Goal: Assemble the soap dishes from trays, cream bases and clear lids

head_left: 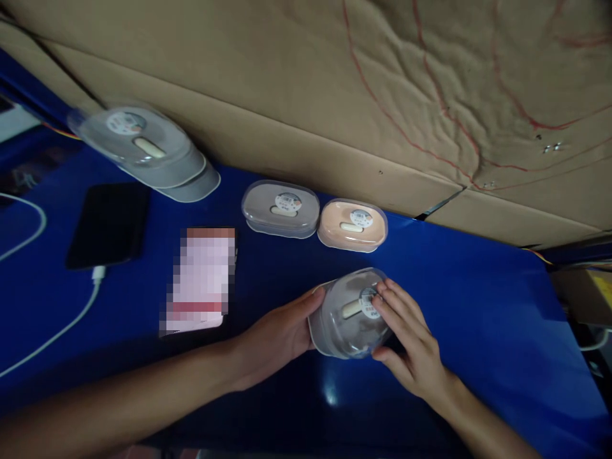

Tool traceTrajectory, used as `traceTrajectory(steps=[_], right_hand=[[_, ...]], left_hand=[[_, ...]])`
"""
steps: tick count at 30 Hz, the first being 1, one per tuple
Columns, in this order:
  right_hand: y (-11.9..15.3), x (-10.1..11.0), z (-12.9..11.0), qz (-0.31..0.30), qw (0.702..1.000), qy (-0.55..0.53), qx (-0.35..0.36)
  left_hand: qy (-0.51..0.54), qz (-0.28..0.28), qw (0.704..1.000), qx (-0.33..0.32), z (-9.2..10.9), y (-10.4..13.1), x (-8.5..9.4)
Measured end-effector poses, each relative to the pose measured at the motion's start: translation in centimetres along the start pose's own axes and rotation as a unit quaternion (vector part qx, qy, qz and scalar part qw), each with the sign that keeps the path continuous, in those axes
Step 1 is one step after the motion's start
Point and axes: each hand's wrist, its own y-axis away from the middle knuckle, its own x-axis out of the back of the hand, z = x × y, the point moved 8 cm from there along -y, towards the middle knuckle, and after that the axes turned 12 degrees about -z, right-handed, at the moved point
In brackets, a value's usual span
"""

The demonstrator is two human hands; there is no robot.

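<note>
A grey oval container with a clear lid (337, 325) is held between my two hands over the blue table (459, 299). It is tilted; a pale capsule-shaped piece and a round label show on its top. My left hand (282, 335) grips its left end, thumb on the upper side and the other fingers mostly hidden. Around the right end of the lid, my right hand (411, 341) has its fingertips at the label and its thumb on the near edge. Behind them stand another grey oval container (261, 207) and a peach one (329, 223), side by side.
Stacked grey containers (186, 175) stand at the back left. A black phone-like device (109, 223) with a white cable (76, 325) lies on the left, near a phone with a blurred screen (201, 274). Brown cardboard (287, 83) lines the table's back.
</note>
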Motion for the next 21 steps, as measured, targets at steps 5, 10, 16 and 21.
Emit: traceTrajectory(steps=[5, 10, 16, 21], right_hand=[[-0.2, -0.1, -0.3, -0.014, 1.000, 0.023, 0.010], [-0.5, -0.2, -0.6, -0.027, 0.997, 0.069, 0.021], [-0.7, -0.5, -1.0, -0.041, 0.993, 0.111, 0.011], [-0.4, -0.3, -0.1, -0.047, 0.998, 0.052, 0.007]], left_hand=[[0.022, 0.004, 1.000, -0.001, -0.1, -0.1, 0.1], [0.039, 0.051, 0.998, 0.018, -0.5, 0.0, 1.1], [0.044, 0.073, 0.996, 0.023, -0.4, 0.3, 1.3], [0.043, 0.088, 0.995, 0.034, -0.7, 0.2, 1.5]])
